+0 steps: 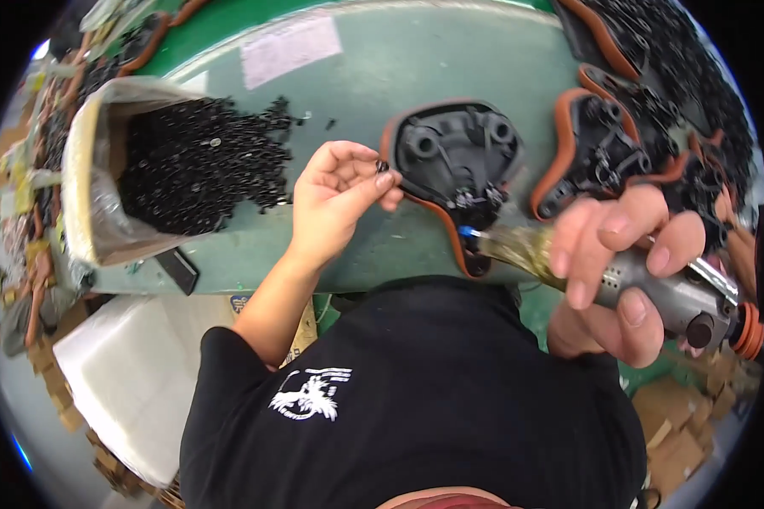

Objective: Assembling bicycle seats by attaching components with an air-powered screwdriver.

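Note:
An upturned bicycle saddle [458,153], black underneath with a brown rim, lies on the green table, its narrow end toward me. At its left edge my left hand [335,191] pinches a small black part [382,166] between thumb and fingertips; its exact kind is too small to make out. My right hand [615,263] is wrapped around a grey pneumatic screwdriver [675,297] with an orange end. The blue tip [467,231] of the driver points left, over the saddle's narrow end. Whether it touches the saddle I cannot tell.
A plastic-lined box [81,182] lies tipped on the left, a heap of small black parts [204,161] spilling from it. More brown-edged saddles [564,153] are piled on the right. A paper sheet [290,49] lies at the back. A white block [127,365] stands below the table's edge.

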{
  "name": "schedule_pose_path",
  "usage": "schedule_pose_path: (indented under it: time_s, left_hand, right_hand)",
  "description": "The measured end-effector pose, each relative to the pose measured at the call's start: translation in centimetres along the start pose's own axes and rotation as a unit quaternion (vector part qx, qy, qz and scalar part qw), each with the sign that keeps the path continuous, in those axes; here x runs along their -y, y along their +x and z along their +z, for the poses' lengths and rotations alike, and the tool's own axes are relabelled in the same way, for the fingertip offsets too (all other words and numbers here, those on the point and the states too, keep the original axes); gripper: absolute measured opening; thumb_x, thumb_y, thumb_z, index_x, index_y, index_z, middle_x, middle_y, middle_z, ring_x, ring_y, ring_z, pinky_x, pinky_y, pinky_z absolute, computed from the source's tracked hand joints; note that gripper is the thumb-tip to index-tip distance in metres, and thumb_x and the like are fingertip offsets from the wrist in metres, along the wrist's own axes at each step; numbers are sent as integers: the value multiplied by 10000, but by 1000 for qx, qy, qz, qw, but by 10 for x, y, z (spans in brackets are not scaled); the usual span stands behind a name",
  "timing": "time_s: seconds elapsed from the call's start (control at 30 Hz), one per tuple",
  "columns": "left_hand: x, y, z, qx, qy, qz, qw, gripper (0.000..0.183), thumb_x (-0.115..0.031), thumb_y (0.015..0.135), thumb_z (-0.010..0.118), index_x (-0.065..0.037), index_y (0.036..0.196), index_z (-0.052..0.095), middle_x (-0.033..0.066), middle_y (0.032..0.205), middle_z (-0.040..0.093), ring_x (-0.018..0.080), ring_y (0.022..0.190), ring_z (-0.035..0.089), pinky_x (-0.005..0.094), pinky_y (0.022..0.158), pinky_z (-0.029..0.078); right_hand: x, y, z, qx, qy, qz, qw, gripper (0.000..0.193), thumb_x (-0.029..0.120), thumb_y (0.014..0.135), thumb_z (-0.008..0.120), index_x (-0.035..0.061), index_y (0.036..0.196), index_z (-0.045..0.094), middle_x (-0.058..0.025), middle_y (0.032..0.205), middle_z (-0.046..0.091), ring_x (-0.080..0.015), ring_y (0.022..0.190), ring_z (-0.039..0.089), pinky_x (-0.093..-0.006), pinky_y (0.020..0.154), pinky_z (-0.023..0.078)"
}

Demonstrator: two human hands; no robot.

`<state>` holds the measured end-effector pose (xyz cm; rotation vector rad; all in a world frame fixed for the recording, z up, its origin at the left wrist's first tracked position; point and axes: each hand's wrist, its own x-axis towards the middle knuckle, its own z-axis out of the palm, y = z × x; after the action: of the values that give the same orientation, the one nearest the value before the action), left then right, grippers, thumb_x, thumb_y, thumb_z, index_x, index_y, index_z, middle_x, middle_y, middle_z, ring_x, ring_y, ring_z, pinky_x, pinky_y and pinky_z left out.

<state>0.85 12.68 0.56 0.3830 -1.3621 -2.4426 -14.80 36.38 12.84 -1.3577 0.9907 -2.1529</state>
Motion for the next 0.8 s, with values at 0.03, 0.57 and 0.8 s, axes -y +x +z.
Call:
schedule_pose_path:
  time_s: [0.03,0.57,0.8]
  left_hand:
    - [3,-5,7,9,-7,-11,1000,206,82,992,648,8,1183,628,158,1070,752,210,918,751,337,788,626]
    - [13,-15,43,142,-78,-66,984,265,72,973,680,62,1234,724,200,1166,709,252,898,753,340,782,639]
    - [14,-4,37,196,-63,-50,977,268,29,976,701,76,1239,715,208,1142,705,266,854,750,352,739,631]
  right_hand:
    - [-3,7,-2,38,16,-3,999,314,76,887,598,111,1170,466,-214,1301,578,-158,696,652,-374,759,526]
    - [-12,-7,-5,19,14,-6,1000,376,42,955,579,128,1289,430,-191,1232,574,-168,741,667,-403,783,560]
    - [-9,-8,-11,39,22,-28,999,387,39,935,649,117,1259,452,-154,1159,616,-197,779,687,-405,754,580]
